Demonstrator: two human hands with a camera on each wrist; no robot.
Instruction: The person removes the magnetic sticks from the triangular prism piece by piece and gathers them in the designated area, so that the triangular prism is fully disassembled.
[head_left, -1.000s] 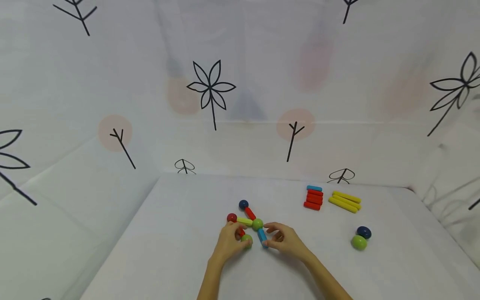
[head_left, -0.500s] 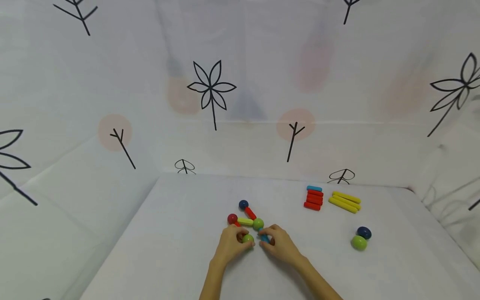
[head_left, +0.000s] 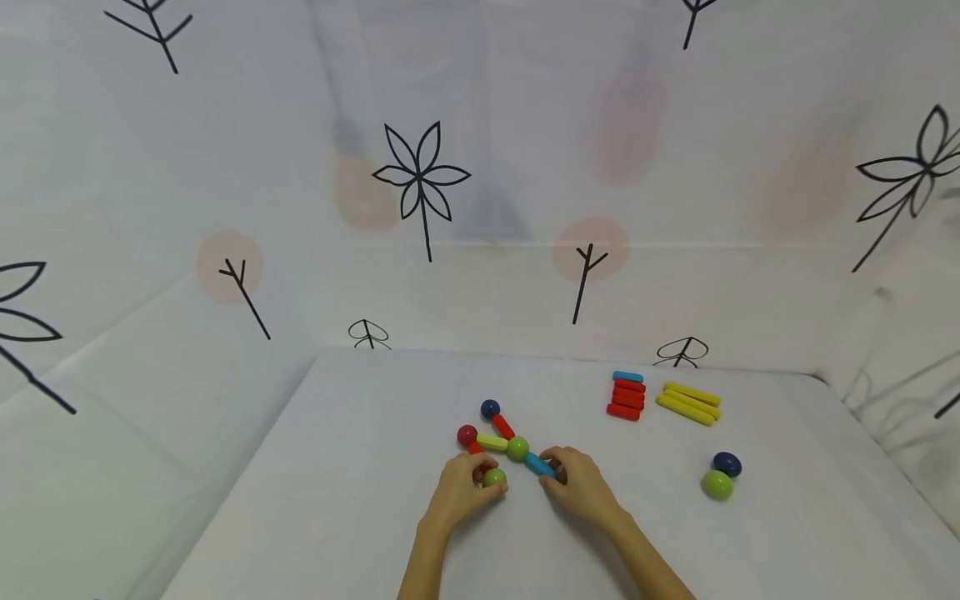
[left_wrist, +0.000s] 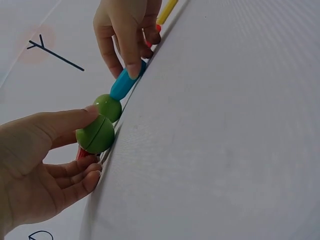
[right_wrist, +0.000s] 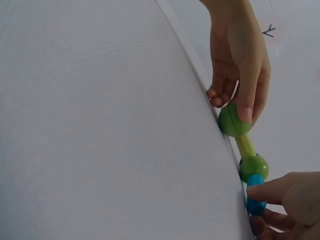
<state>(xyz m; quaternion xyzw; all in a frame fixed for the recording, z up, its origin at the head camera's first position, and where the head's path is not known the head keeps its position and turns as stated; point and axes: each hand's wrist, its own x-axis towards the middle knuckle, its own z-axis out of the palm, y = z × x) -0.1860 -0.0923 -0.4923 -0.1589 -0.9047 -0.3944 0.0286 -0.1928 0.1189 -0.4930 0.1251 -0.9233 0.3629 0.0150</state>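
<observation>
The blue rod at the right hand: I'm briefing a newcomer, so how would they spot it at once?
On the white table, find the person's right hand. It pinches the blue rod, whose far end touches a green ball. Unlike the other blue rod, which lies beside the red rods, this one is held.

A left hand [head_left: 459,489] masks part of a slim red rod [head_left: 476,448] and the 6 o'clock edge of a glossy green ball [head_left: 494,477]; a right hand [head_left: 579,483] partly covers the 4 o'clock end of a faceted blue rod [head_left: 537,463]. The wrist views crop those hands at 8 and 4 o'clock respectively. The head view cuts off a black-line flower [head_left: 30,382] at 9 o'clock.
</observation>
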